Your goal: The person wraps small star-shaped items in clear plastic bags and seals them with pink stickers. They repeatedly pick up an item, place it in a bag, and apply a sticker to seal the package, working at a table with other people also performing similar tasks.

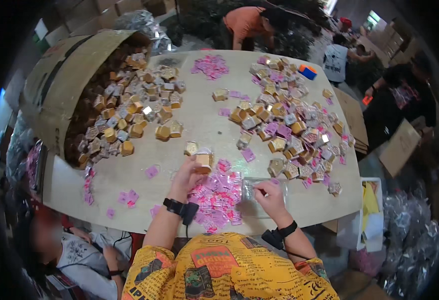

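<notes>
My left hand (pixel 183 178) grips a small gold box (pixel 204 163) with a pale top, just above the table's near middle. Another small gold box (pixel 191 148) stands right behind it. Below and beside that hand spreads a heap of pink printed cards (pixel 214 202). To the right, my right hand (pixel 270 196) has its fingers bent together over a shallow clear plastic tray (pixel 250 207). A pinch of something small may be between its fingertips, but I cannot make it out.
A tipped cardboard carton (pixel 54 90) spills gold boxes (pixel 149 92) at left. More boxes mixed with pink cards (pixel 289 120) cover the right side. A blue-orange object (pixel 307 72) lies at the far right. A person (pixel 87 255) sits near left; others are beyond the table.
</notes>
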Motion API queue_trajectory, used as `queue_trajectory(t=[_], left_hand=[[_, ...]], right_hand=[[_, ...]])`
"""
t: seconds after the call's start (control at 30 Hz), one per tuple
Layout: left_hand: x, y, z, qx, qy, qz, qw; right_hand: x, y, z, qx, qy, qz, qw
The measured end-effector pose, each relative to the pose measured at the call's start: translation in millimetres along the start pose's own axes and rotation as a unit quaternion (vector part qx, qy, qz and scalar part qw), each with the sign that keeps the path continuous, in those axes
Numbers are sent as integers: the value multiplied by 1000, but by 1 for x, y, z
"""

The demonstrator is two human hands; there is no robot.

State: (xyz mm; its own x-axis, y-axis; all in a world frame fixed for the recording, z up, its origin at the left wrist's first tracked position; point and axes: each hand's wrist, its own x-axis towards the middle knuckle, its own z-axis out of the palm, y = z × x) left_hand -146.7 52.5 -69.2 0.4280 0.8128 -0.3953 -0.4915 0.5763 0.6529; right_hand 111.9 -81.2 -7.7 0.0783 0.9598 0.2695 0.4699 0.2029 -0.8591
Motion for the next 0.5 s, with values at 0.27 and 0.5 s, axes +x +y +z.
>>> queue_trajectory(t=[0.27, 0.5], left_hand=[[-48, -8, 56, -111, -72, 36, 991], [-56, -17, 66, -117, 11, 55, 992]], right_hand=[[66, -50, 2, -35, -76, -194, 978], [78, -75, 4, -120, -116, -333, 928]])
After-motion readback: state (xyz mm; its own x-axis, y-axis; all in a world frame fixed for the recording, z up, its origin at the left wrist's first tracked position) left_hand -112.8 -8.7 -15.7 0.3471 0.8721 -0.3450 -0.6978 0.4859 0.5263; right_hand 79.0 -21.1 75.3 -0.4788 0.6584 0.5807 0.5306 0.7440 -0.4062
